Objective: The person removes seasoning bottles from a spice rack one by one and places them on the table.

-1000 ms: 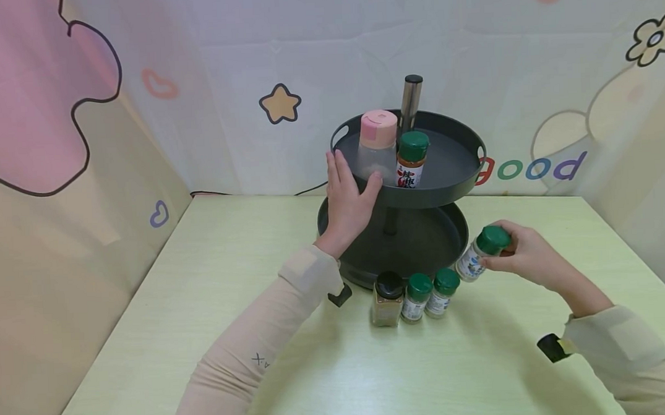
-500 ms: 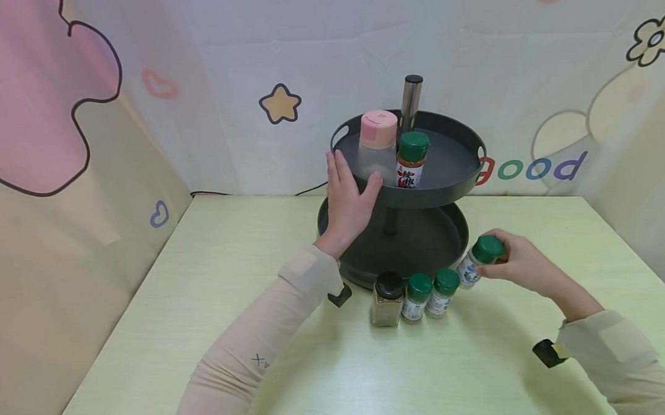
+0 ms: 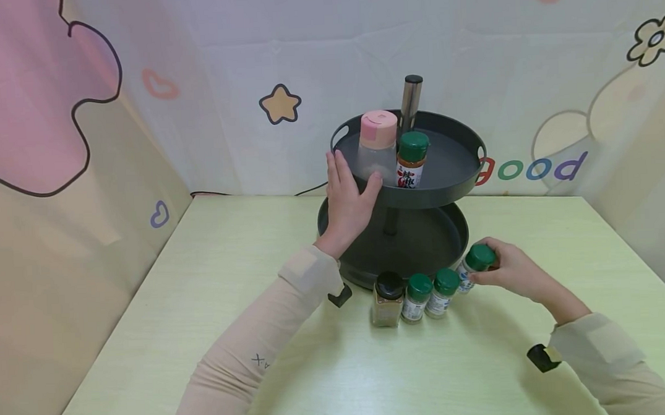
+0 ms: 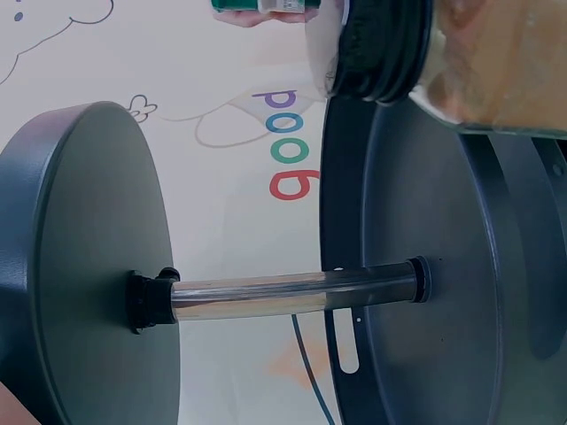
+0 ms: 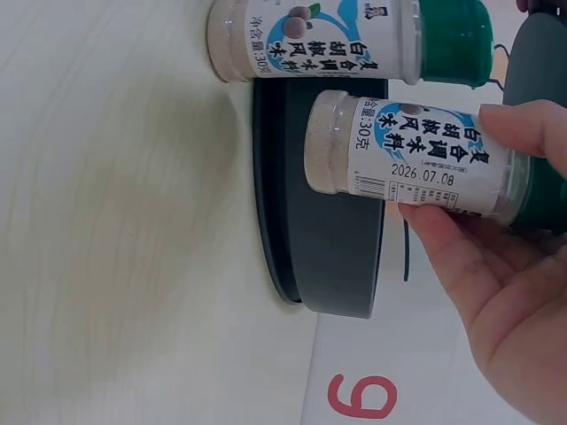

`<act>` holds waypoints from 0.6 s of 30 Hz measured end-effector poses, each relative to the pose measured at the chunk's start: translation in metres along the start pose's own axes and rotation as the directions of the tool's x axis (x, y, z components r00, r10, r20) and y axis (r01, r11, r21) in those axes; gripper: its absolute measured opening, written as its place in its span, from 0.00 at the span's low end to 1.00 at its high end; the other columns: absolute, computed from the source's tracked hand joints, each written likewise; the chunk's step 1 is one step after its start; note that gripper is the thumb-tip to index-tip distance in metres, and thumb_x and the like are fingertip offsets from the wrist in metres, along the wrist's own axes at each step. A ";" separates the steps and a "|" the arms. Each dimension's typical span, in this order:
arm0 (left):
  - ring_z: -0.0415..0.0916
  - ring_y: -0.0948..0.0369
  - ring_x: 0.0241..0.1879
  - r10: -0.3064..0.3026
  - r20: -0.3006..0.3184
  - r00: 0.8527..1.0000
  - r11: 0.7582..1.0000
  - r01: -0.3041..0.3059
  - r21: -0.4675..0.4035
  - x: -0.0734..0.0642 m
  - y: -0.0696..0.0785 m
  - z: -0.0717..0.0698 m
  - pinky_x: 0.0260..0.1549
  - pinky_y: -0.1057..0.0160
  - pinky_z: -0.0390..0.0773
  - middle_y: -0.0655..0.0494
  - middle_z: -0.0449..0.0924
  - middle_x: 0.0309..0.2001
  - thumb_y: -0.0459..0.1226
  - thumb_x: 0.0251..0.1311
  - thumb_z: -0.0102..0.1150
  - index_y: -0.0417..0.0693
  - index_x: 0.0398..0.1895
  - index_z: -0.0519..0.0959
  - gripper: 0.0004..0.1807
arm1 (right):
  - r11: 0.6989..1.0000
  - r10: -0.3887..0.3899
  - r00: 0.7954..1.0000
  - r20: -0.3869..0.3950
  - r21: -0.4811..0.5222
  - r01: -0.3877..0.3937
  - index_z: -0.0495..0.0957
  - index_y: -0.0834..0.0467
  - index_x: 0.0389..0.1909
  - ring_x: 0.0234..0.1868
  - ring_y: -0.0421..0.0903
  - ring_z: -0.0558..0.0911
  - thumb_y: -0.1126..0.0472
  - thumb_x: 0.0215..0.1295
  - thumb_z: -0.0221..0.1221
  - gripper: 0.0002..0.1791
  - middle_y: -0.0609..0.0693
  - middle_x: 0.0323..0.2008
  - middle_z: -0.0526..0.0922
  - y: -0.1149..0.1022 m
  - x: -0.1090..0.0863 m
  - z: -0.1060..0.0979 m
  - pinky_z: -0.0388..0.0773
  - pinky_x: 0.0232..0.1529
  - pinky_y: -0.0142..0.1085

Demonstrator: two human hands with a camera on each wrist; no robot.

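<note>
My right hand (image 3: pixel 510 273) grips a green-capped spice jar (image 3: pixel 469 274), tilted, beside the lower tier of a dark two-tier round tray stand (image 3: pixel 468 189). The right wrist view shows thumb and fingers around the jar (image 5: pixel 416 159), its white label facing out and its base off the table. My left hand (image 3: pixel 348 200) rests with straight fingers against the left front rim of the upper tier. A pink-capped bottle (image 3: pixel 378 134) and a green-capped red-labelled jar (image 3: pixel 411 161) stand in that tier. The lower tier (image 4: pixel 425 177) appears below it in the left wrist view.
Before the stand, a black-capped square jar (image 3: pixel 387 301) and two green-capped spice jars (image 3: pixel 414 298) stand in a row on the pale table (image 3: pixel 339 368). A metal post (image 3: pixel 411 99) rises from the upper tier. A printed curtain (image 3: pixel 222 113) hangs behind.
My right hand has carried the green-capped spice jar down and left, close to the end of the row. The left hand, the stand and the other jars stay where they were.
</note>
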State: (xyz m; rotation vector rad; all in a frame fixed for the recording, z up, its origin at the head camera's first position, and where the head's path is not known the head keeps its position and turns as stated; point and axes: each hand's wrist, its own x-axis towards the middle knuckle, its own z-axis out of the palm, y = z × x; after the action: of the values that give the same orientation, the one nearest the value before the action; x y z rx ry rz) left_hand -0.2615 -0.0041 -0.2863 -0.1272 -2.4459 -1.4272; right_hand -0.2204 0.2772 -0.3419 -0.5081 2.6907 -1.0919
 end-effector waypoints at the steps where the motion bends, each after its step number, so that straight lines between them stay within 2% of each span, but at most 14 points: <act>1: 0.29 0.57 0.70 0.001 0.002 1.000 1.000 -0.001 0.002 0.000 0.000 0.000 0.64 0.48 0.43 0.59 0.23 0.70 0.56 0.56 0.43 0.51 0.69 0.32 0.46 | 1.000 0.002 1.000 0.004 0.001 -0.002 0.64 0.66 0.47 0.36 0.48 0.75 0.59 0.52 0.61 0.25 0.59 0.39 0.75 0.001 0.001 0.001 0.76 0.36 0.33; 18: 0.29 0.57 0.70 0.005 -0.006 1.000 1.000 -0.005 -0.004 0.001 -0.002 0.002 0.65 0.48 0.43 0.58 0.23 0.70 0.56 0.57 0.43 0.50 0.69 0.32 0.45 | 1.000 -0.006 1.000 0.017 -0.011 0.006 0.66 0.66 0.44 0.34 0.47 0.74 0.60 0.50 0.62 0.23 0.56 0.35 0.76 0.013 0.008 0.017 0.74 0.35 0.35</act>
State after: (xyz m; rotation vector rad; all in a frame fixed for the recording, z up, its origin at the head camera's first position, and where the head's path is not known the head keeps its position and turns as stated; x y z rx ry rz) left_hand -0.2637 -0.0034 -0.2883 -0.1288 -2.4361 -1.4286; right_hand -0.2255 0.2720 -0.3628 -0.5249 2.6831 -1.0702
